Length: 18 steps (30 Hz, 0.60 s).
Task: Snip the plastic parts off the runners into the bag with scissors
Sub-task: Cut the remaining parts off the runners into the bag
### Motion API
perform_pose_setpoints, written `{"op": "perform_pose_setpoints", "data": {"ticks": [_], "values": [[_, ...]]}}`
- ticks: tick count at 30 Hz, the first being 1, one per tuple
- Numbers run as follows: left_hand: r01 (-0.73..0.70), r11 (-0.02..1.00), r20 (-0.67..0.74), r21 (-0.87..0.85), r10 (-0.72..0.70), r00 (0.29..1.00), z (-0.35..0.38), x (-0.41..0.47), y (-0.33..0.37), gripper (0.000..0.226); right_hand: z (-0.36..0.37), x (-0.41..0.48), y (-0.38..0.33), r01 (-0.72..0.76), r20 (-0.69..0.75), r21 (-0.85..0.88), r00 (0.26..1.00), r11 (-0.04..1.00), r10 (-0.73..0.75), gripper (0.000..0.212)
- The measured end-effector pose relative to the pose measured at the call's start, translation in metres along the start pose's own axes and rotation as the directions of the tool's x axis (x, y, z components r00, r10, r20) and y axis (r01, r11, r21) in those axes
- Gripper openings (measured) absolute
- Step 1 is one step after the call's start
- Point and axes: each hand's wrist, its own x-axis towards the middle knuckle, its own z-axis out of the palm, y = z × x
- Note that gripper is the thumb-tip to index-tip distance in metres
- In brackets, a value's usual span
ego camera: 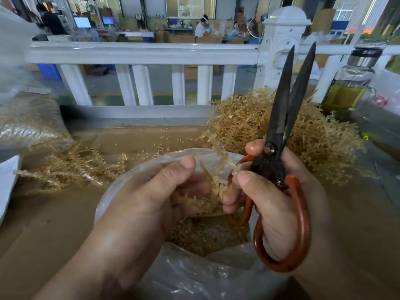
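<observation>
Tan plastic everywhere, lol. The left hand (151,198) is curled loosely around 1 runner (214,189), holding the bushy little sprig right above the open mouth of the clear bag (194,278). Its stem runs up and to the right, with the top end touching the right hand's thumb. The right hand (279,204) has a firm grip on the scissors (281,109), with its fingers through the reddish-brown handle loops. The scissors stand nearly upright with their long axis vertical, just right of the runner and not touching it. The 2 dark blades point up and away, parted just a little. Snipped parts (201,237) sit down in the bag. There's a big runner pile (249,122) behind the scissors and a smaller pile (71,169) on the left of the cardboard (54,224).
</observation>
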Motion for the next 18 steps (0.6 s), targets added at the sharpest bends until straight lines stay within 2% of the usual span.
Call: {"op": "perform_pose_setpoints", "data": {"ticks": [2, 5, 7, 11, 15, 18], "values": [[0.078, 0.996, 0.099, -0.033, -0.074, 0.992, 0.0022, -0.0019, 0.0016, 0.049, 0.0017, -0.0003, -0.0018, 0.036, -0.009, 0.001, 0.999, 0.999, -0.036, 0.025], [0.108, 0.994, 0.105, 0.014, -0.109, 0.988, 0.0017, -0.0032, 0.0031, 0.057, 0.0022, 0.0003, -0.004, 0.041, -0.015, 0.046, 0.999, 0.998, -0.04, 0.03], [0.196, 0.98, 0.119, -0.029, -0.191, 0.974, 0.0011, -0.0039, 0.0054, 0.059, 0.0012, 0.0019, -0.004, 0.032, -0.042, 0.047, 0.999, 0.998, -0.03, 0.034], [0.326, 0.944, 0.303, -0.057, -0.295, 0.906, 0.0054, -0.008, 0.0089, 0.052, -0.0031, 0.0028, -0.0005, 0.05, -0.064, -0.055, 0.997, 0.997, -0.053, 0.04], [0.268, 0.958, 0.219, -0.097, -0.243, 0.945, 0.0081, -0.0065, 0.0063, 0.049, -0.0037, 0.0013, 0.0021, -0.029, -0.01, -0.094, 1.0, 0.995, 0.029, 0.034], [0.222, 0.963, 0.178, -0.15, -0.194, 0.965, 0.0076, -0.0049, 0.0043, 0.039, -0.0026, -0.0001, 0.0044, -0.061, -0.011, -0.075, 0.998, 0.995, 0.06, 0.029]]}}
